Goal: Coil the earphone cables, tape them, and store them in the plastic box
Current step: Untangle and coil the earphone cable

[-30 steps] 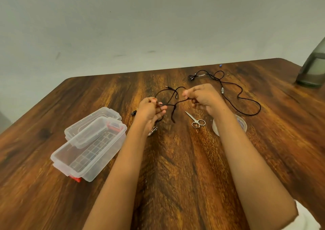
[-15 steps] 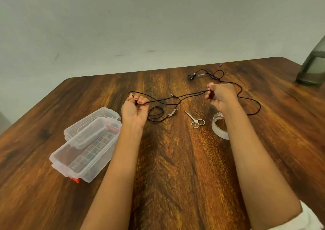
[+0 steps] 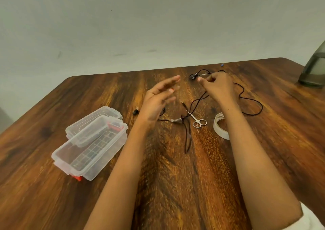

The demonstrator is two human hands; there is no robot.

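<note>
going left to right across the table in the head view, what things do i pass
clear plastic box with red latches → open left hand → small silver scissors → roll of clear tape → dark grey bottle. The black cables and the right hand overlap these, so they are left out.

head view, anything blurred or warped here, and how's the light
Head view: the left hand is motion-blurred at the fingers, while the scissors and earphone cable look fairly sharp; the table bows along its far edge from the wide lens; light is soft and even.
</note>
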